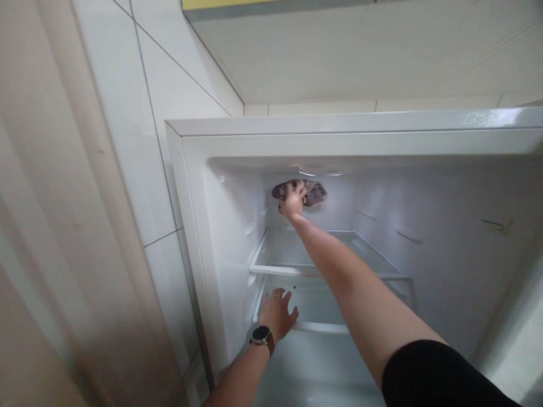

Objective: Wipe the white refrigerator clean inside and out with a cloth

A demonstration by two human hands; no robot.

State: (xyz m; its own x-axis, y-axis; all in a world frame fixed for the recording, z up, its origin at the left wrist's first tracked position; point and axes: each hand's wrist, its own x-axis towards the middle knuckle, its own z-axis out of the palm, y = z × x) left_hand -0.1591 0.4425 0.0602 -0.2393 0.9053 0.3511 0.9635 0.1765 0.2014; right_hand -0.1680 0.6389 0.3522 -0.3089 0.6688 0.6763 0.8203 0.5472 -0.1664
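Observation:
My right hand (293, 200) reaches deep into an open fridge (224, 243) and presses a crumpled grey-purple cloth (316, 193) with lighter stripes to the upper back wall. Its fingers bend over the cloth and hide part of it. Lower down, my left hand (279, 312) hovers near the left side of the glass shelves, fingers apart and holding nothing. A dark-faced watch (261, 334) with a brown strap is on the left wrist. The upper shelf (284, 270) lies below the cloth, partly covered by my right forearm.
A second shelf (318, 327) sits below the upper one. White tiles (156, 169) and a beige surface (76, 226) flank the fridge on the left. A pale cabinet underside (339, 62) overhangs its top. The right inner wall (449, 237) has small shelf supports.

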